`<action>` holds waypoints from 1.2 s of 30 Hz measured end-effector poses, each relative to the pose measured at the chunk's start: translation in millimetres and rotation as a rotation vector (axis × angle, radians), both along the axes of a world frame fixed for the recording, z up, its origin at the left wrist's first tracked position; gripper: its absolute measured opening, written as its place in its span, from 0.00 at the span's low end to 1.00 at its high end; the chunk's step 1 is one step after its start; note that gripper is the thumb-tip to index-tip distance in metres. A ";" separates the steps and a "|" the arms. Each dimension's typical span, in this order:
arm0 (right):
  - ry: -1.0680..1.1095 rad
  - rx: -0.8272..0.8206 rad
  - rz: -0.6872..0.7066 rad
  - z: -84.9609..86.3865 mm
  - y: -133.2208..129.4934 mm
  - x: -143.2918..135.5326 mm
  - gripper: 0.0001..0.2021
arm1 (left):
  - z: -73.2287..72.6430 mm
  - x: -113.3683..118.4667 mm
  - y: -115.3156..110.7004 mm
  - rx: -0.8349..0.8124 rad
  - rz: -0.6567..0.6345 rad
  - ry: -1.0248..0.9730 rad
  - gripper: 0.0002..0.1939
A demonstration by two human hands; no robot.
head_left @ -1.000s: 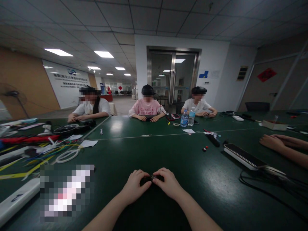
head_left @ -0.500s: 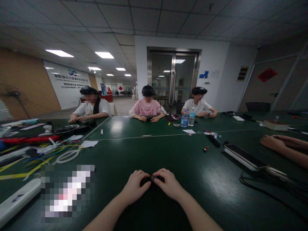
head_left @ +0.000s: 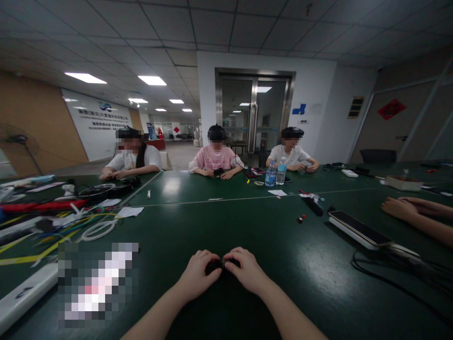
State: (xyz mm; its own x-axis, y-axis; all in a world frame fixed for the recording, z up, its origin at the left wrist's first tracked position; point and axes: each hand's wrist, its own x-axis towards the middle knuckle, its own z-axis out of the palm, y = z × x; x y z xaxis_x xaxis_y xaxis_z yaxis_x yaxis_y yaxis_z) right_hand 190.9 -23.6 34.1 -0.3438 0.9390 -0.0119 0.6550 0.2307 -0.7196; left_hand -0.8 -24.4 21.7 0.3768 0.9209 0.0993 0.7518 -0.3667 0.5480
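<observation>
A small black object (head_left: 214, 266) lies low over the green table (head_left: 198, 226), between my two hands, mostly covered by fingers. My left hand (head_left: 200, 273) is closed around its left part, thumb along the near side. On the right part, my right hand (head_left: 246, 268) is closed in the same way, its thumb close to the other thumb. Whether the dark parts under the two hands form one piece, I cannot tell.
A power strip (head_left: 28, 295) and tangled cables (head_left: 71, 222) lie left. To the right are a phone (head_left: 357, 229) on a white box and black cables (head_left: 389, 278). Two bottles (head_left: 281, 171) stand farther back. Three people sit opposite; another person's hands (head_left: 399, 208) rest at right.
Both my hands keep their hold on the black object with hardly any movement. Across the table, the middle person's hands have shifted, with a dark object raised in one. The view has moved slightly.
</observation>
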 end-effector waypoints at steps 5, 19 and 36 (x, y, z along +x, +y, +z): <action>0.009 -0.017 -0.011 0.3 -0.8 -0.6 0.13 | 0.2 0.9 -0.7 0.006 0.014 -0.008 0.17; 0.017 0.064 0.024 -9.6 4.7 2.2 0.13 | -5.5 0.5 1.5 0.048 0.004 0.004 0.15; 0.011 0.021 0.011 2.8 -2.1 0.1 0.13 | -3.1 0.3 1.6 -0.011 0.015 0.006 0.17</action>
